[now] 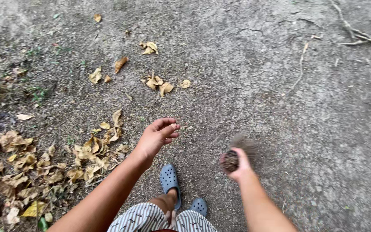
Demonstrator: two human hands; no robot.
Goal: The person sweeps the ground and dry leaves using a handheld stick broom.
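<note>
Two bare hands reach out over a rough grey ground [245, 86] strewn with dry leaves. The right hand [239, 165] is closed tight around the bound end of a stick broom [235, 157], which it grips at the near right of the scene; the broom's thin bristles fan out just beyond the knuckles and are blurred, so their tips cannot be made out. The left hand [157, 135] holds nothing: it hangs palm inward with the fingers loosely curled and slightly apart, above bare ground near the middle.

One large heap of brown and yellow leaves [35, 167] lies at the near left, just left of the left forearm. Farther off, about eight loose leaves lie scattered: a cluster of three [159, 83] beyond the left hand, one small curled pair [149, 47] farther still, two leaves [108, 71] to the left of those, and one single leaf [97, 17] at the far edge.

Two blue clogs [170, 180] show at the near edge, one foot ahead of the other, below them the hem of striped shorts [159, 219]. One thin, pale root [353, 32] runs across the far right corner, branching over the ground, and a few green weeds [35, 92] sprout at the far left, well apart from both hands.
</note>
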